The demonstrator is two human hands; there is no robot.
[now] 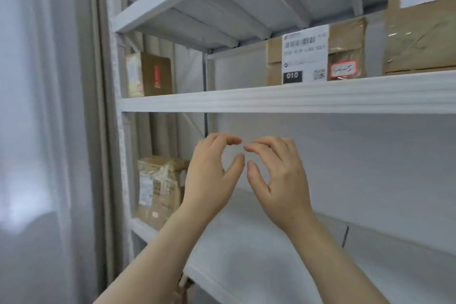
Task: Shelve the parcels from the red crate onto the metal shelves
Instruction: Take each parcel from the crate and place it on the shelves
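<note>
Left hand (209,175), right hand (278,175) loosely curled, empty, above lower shelf (259,254); next parcel should sit flush beside taped box (158,187).

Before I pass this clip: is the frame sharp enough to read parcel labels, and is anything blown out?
Head view: slightly soft throughout; on the labelled parcel only the large 010 reads and the fine print smears; the curtain at left is washed out and glowing.
</note>
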